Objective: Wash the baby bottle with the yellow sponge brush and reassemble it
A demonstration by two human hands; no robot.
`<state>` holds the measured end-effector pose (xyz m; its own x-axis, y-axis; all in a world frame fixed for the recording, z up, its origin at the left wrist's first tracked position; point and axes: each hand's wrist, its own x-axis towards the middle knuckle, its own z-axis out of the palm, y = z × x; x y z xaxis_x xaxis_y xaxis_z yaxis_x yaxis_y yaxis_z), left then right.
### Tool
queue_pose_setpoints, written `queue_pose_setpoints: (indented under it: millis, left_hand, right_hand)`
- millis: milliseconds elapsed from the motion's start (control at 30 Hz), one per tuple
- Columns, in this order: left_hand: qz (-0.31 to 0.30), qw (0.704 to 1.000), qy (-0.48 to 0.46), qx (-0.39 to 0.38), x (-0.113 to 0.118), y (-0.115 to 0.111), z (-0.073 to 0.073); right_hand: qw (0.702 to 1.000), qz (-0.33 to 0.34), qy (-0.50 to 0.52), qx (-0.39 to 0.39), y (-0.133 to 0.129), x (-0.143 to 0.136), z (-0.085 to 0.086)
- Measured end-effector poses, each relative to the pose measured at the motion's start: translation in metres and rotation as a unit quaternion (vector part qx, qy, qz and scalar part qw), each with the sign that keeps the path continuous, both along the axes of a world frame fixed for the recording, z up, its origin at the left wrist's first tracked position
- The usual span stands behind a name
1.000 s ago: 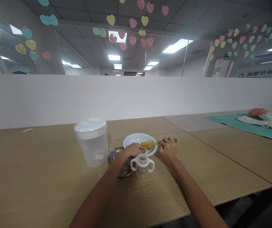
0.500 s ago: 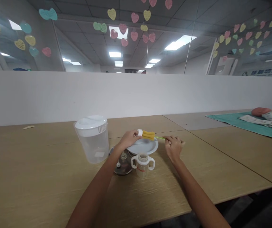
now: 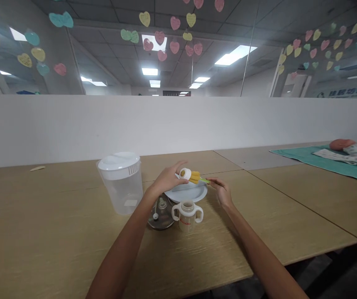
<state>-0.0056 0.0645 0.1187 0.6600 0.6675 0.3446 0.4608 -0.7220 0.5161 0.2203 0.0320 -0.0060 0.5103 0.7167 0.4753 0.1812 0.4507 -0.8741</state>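
Shifted left, the right hand [image 3: 223, 193] holds the brush [image 3: 194, 177] (fingers leftward), left hand [image 3: 167, 180] pinching a white ring [image 3: 187, 174].

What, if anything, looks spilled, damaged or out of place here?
One small oddity: a thin pale strip lies by itself on the left side of the table, apart from everything else. Otherwise nothing stands out: the bottle and lidded bucket stand upright, and I see no spill or breakage.

wood-toned table [image 3: 72, 241], seams across top. directly on it: clear bucket [image 3: 121, 187], white-lidded; round metal tray [image 3: 162, 222]; white plate [image 3: 191, 194]; two-handled bottle [image 3: 187, 218], upright; teal cloth [image 3: 304, 154], far right; pale flat sliver [image 3: 37, 168], left.
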Motion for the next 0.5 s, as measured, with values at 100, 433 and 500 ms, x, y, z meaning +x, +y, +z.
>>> queue_pose_setpoints:
  millis: [100, 433, 500]
  left_hand:
    - [-0.010, 0.999, 0.046, 0.014, -0.003, -0.004, 0.006]
    - [0.191, 0.927, 0.316, 0.063, -0.040, -0.003, 0.024]
    - [0.186, 0.905, 0.381, 0.031, -0.041, 0.002, 0.019]
  right_hand:
    - [1.000, 0.013, 0.014, 0.005, -0.001, -0.003, 0.001]
    - [0.991, -0.133, 0.018, 0.022, 0.005, 0.015, -0.010]
    - [0.987, -0.158, 0.020, 0.016, 0.005, 0.018, -0.010]
